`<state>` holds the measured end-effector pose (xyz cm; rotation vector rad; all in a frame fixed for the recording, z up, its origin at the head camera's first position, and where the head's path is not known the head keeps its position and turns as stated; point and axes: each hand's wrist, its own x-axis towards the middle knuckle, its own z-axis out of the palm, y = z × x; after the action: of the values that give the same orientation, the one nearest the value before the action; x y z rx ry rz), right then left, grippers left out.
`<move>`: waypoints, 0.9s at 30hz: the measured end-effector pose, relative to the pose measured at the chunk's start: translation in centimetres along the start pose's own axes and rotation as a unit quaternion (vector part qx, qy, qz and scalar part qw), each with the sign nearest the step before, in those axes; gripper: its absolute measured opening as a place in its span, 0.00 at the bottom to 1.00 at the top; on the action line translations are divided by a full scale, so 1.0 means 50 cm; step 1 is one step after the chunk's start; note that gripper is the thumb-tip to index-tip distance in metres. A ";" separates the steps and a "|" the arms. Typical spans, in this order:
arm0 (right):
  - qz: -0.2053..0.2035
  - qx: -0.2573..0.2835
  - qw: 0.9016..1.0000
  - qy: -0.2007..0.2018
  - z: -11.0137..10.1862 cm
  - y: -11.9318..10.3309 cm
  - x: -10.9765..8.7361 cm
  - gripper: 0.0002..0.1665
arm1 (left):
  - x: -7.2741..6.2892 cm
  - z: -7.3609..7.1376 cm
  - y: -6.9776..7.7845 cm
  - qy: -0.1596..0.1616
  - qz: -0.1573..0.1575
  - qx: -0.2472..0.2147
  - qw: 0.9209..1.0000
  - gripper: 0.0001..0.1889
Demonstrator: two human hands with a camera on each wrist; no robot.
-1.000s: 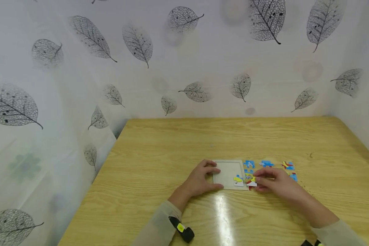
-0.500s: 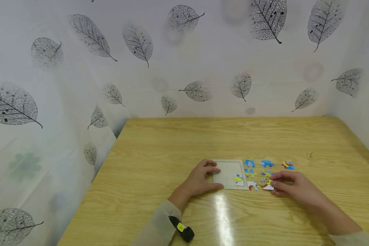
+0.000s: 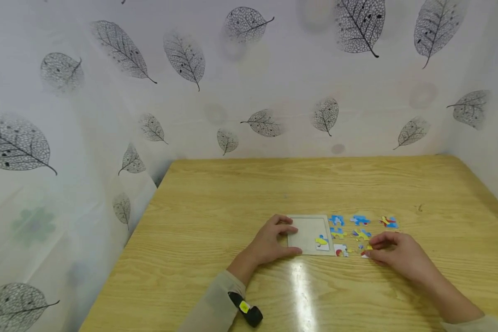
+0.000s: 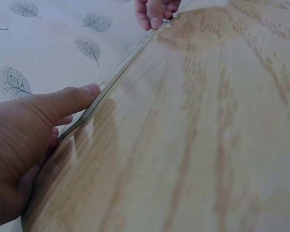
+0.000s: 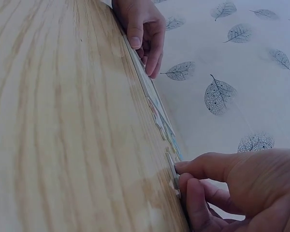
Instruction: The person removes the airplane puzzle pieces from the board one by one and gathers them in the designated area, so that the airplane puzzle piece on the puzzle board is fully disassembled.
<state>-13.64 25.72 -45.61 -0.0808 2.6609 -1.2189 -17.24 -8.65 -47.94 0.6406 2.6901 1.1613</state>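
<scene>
In the head view my left hand [image 3: 267, 242] holds the left side of a pale square puzzle tray [image 3: 305, 233], thumb at its near edge and fingers toward the far edge. One yellow, blue and white jigsaw piece [image 3: 322, 243] lies in the tray's near right corner. To the right, my right hand [image 3: 404, 256] pinches another jigsaw piece [image 3: 365, 254] between thumb and fingers, low over the table. Those fingers partly cover it. The right wrist view shows this piece's thin edge [image 5: 172, 166] at the thumb tip.
Loose jigsaw pieces lie in rows right of the tray: blue ones [image 3: 360, 220] at the back, a yellow and blue one [image 3: 361, 234] in the middle, a white and red one [image 3: 341, 250] against the tray. A leaf-print curtain [image 3: 290, 83] hangs behind the wooden table [image 3: 232, 198].
My right hand has carried its jigsaw piece rightward, away from the tray's right edge to the near end of the loose rows. The left hand and tray have stayed put.
</scene>
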 end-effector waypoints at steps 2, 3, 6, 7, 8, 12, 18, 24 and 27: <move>0.003 -0.002 1.000 -0.002 0.001 -0.002 0.001 0.22 | 0.000 -0.002 -0.001 0.000 0.001 0.003 1.000 0.27; 0.007 -0.003 1.000 -0.004 0.001 -0.004 0.002 0.22 | 0.000 -0.003 -0.001 0.000 0.003 0.004 1.000 0.27; 0.012 -0.006 1.000 -0.014 -0.001 -0.009 0.005 0.23 | 0.001 -0.004 -0.002 0.002 0.008 0.004 1.000 0.27; 0.014 -0.003 1.000 -0.018 -0.002 -0.011 0.006 0.23 | 0.002 -0.003 -0.003 0.002 0.008 0.004 1.000 0.27; 0.014 0.003 1.000 -0.025 -0.003 -0.013 0.007 0.24 | 0.002 -0.002 -0.003 0.001 0.005 0.003 1.000 0.27; 0.007 -0.009 1.000 -0.029 -0.008 -0.024 0.010 0.25 | 0.002 0.003 -0.006 0.000 -0.003 -0.003 1.000 0.27; -0.014 0.011 0.999 -0.048 0.000 -0.061 0.024 0.25 | 0.003 0.002 -0.006 0.003 -0.002 -0.002 1.000 0.27; -0.041 0.050 0.994 -0.087 0.023 -0.086 0.045 0.25 | 0.002 0.000 -0.006 -0.001 0.003 0.000 1.000 0.27; -0.051 0.042 0.993 -0.102 0.033 -0.097 0.053 0.25 | 0.001 0.000 -0.005 -0.003 0.002 -0.003 1.000 0.28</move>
<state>-16.04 20.95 -43.44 -0.3143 2.4539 -1.2779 -17.38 -8.78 -48.13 0.6469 2.6812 1.1665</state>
